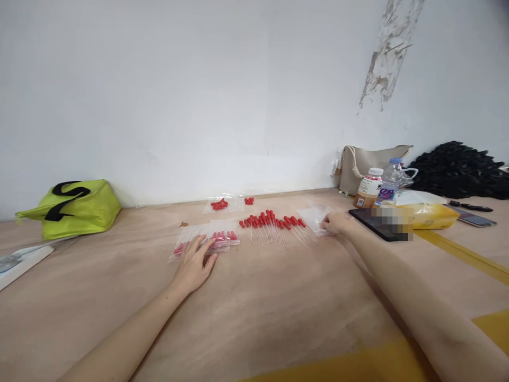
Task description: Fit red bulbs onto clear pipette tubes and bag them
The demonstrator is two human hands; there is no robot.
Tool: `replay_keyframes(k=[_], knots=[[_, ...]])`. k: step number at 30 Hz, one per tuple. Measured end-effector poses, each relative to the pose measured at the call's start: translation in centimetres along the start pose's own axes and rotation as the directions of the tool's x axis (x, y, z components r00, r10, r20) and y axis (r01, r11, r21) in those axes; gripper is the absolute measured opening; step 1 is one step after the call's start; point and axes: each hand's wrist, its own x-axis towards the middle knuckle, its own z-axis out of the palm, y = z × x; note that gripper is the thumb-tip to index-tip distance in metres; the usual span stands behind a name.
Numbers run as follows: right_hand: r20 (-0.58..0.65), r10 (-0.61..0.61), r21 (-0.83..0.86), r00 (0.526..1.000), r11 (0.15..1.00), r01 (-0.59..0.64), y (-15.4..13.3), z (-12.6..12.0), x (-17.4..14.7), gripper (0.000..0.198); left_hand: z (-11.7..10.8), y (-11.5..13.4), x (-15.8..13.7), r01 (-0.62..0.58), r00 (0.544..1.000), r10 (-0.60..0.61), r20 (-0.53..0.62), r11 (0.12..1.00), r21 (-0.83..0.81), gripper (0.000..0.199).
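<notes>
My left hand [194, 265] lies with fingers spread over clear zip bags [225, 240] that hold red-bulbed droppers. To the right of it, a loose row of droppers [272, 220] with red rubber bulbs and thin clear tubes is spread on the table, bulbs pointing away from me. My right hand [336, 222] is at a small pile of flat clear plastic bags [316, 217], its fingers pinched on the edge of one. Behind the row, another bag of droppers [220, 204] lies close to the wall.
A lime-green bag [79, 207] stands at the left. On the right are a black phone [368, 220], a yellow tissue pack [433, 215], a brown drink bottle [368, 190], a clear water bottle [392, 180] and a grey bag [366, 154]. Black material [457, 170] is heaped farther right.
</notes>
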Motion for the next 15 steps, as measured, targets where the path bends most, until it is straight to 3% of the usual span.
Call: replay_keyframes(k=[4,6,8,10,12,15], knots=[[-0.014,-0.018,-0.004,1.0,1.0,0.018,-0.1,-1.0,0.0,0.019,0.1,-0.1,-0.1,0.005,1.0,-0.006,-0.022,1.0,-0.022,0.036],[-0.137,-0.052,0.021,0.989,0.998,0.055,-1.2,-2.0,-0.7,0.024,0.1,0.0,0.0,0.002,0.999,-0.002,-0.045,1.0,-0.021,0.037],[-0.311,-0.181,0.074,0.933,0.974,0.214,-3.3,-2.9,-2.3,0.022,-0.1,0.3,0.1,-0.011,0.996,0.008,-0.088,0.999,-0.03,0.039],[-0.37,-0.439,0.115,0.819,0.853,0.509,-6.1,-3.5,-4.8,0.017,-0.5,0.7,0.2,-0.028,0.986,0.017,-0.166,0.998,-0.064,0.042],[-0.331,-0.701,0.132,0.631,0.628,0.767,-8.9,-3.5,-7.8,0.013,-1.3,1.2,0.2,-0.052,0.963,0.019,-0.269,0.992,-0.117,0.043],[-0.182,-0.921,0.154,0.343,0.318,0.935,-11.9,-2.8,-11.8,0.014,-2.6,2.1,-0.3,-0.191,0.91,0.098,-0.404,0.961,-0.198,0.037]])
